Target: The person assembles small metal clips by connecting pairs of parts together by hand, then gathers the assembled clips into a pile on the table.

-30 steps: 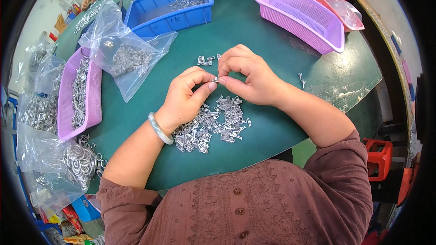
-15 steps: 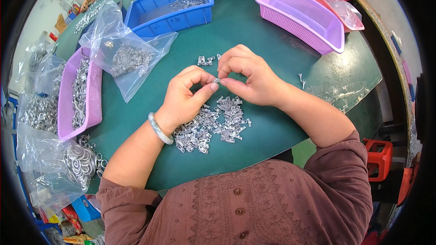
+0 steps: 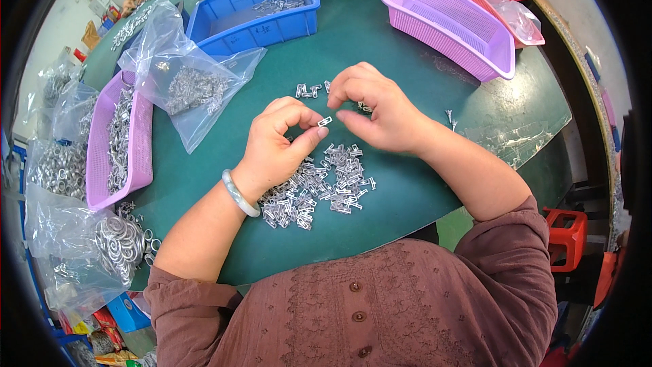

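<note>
Right hand withdrawn, fingers parted; metal piece just beside, pinched by left hand.

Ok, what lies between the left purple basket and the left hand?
The head view shows the lower corner of a clear plastic bag there, then green tabletop up to the left hand, which pinches a metal piece.

Brown top: softly creased cloth around the front buttons, which are round, brown and set in a visible column of three. Embroidery: darker scrolling motifs in bands to either side of the buttons. Sleeves: same brown, loose, elbow-length, outward of the buttons. Bangle: smooth, pale, rounded ring on the left wrist, above and left of the buttons.
</note>
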Demonstrator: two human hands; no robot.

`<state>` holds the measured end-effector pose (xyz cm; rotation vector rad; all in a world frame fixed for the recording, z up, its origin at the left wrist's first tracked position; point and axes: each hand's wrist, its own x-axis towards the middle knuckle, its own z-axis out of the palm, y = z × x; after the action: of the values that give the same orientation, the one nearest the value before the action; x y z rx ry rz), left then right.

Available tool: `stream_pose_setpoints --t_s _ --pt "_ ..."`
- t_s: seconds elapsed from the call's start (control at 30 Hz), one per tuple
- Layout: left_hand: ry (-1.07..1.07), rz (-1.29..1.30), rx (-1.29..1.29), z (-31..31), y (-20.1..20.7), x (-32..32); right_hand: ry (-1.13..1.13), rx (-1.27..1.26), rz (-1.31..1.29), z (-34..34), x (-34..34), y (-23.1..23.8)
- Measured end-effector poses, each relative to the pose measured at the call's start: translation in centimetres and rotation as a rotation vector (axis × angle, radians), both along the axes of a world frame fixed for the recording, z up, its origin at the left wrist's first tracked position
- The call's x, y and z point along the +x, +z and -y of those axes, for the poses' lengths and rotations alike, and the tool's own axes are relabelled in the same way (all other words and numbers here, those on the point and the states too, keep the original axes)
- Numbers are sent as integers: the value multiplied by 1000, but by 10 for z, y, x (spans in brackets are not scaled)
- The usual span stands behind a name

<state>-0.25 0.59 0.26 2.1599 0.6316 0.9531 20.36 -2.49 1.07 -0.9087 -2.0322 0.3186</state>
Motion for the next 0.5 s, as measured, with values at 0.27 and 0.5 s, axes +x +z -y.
stream_pose_setpoints --t_s 0.27,0.5 --pt "-243 -155 207 4 2 2 -287 -36 277 -11 12 -13" --pt "-71 -188 101 4 -1 2 -376 -35 414 -16 3 -17"
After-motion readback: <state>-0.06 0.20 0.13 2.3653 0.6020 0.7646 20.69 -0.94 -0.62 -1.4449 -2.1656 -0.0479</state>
